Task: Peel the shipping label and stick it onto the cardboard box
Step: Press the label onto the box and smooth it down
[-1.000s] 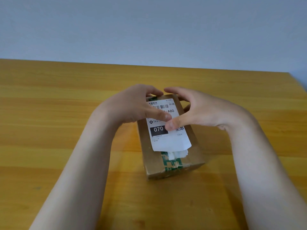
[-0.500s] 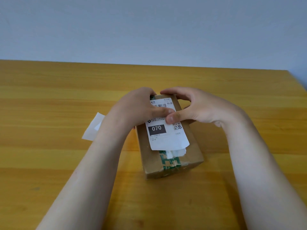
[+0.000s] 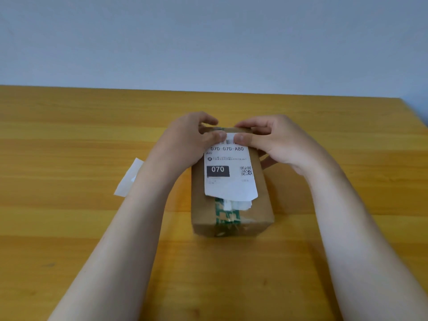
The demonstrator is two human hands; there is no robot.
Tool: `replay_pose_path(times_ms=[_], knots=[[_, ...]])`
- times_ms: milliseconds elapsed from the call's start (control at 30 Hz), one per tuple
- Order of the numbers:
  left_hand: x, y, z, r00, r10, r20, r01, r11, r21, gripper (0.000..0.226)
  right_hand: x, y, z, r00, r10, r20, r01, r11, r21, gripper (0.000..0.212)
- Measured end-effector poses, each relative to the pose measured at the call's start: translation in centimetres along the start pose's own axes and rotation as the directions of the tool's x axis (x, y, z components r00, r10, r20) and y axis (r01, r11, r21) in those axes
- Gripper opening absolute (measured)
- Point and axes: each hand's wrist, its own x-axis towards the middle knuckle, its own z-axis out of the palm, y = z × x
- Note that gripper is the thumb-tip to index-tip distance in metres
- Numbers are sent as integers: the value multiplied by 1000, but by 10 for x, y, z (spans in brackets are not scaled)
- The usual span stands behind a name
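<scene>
A brown cardboard box (image 3: 262, 205) sealed with green patterned tape lies lengthwise in the middle of the table. A white shipping label (image 3: 231, 181) printed "070" with a QR code lies on its top face. Its near edge curls up slightly over torn white paper. My left hand (image 3: 187, 140) wraps the box's far left corner, thumb pressing the label's far edge. My right hand (image 3: 275, 142) wraps the far right corner, thumb pressing the same edge beside the left thumb. The barcode is partly hidden under both thumbs.
A white backing sheet (image 3: 128, 179) lies flat on the wooden table (image 3: 69, 147) to the left of my left forearm. The table's back edge meets a pale wall, and its right edge shows at the far right.
Both thumbs slid from the label's middle toward its far edge, uncovering the "070-070-A80" text. The box turned a little straighter. The backing sheet came into sight on the left.
</scene>
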Motion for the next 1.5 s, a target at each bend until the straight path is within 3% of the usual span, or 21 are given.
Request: replay_pose_path(times_ms=[100, 167, 233, 300, 433, 700, 867, 1167, 1367, 1500], knots=[[-4, 3, -3, 999, -31, -44, 27, 995, -94, 62, 2, 1, -3, 992, 32, -124, -38, 998, -42, 25], [-10, 8, -6, 997, -72, 39, 76, 993, -94, 89, 3, 0, -4, 982, -24, -185, -11, 983, -184, 21], [-16, 14, -8, 981, -115, 158, 118, 993, -7, 111, 1, -3, -1, 975, -113, -191, 53, 954, -294, 27], [-20, 16, -8, 963, -150, 224, 131, 987, 96, 119, 0, -5, 1, 982, -140, -127, 90, 938, -334, 41], [-19, 15, -8, 953, -182, 242, 152, 978, 141, 118, -3, -5, 5, 995, -97, 18, 98, 950, -298, 53], [-11, 10, -7, 962, -139, 236, 108, 985, 137, 99, 0, -3, 4, 995, -85, 49, 94, 970, -223, 53], [-13, 11, -6, 947, -154, 281, 110, 980, 167, 120, -4, -5, 1, 992, -78, 102, 101, 963, -251, 57], [-9, 10, 1, 961, -140, 240, 98, 979, 179, 111, -5, -5, -3, 982, -34, 185, 83, 961, -265, 108], [-4, 6, 3, 975, -142, 171, 105, 972, 211, 114, -4, -6, -1, 982, -61, 176, 103, 965, -241, 110], [-9, -3, 9, 988, -84, 126, 71, 992, 99, 110, -13, 1, 5, 990, -97, 104, 113, 980, -163, 93]])
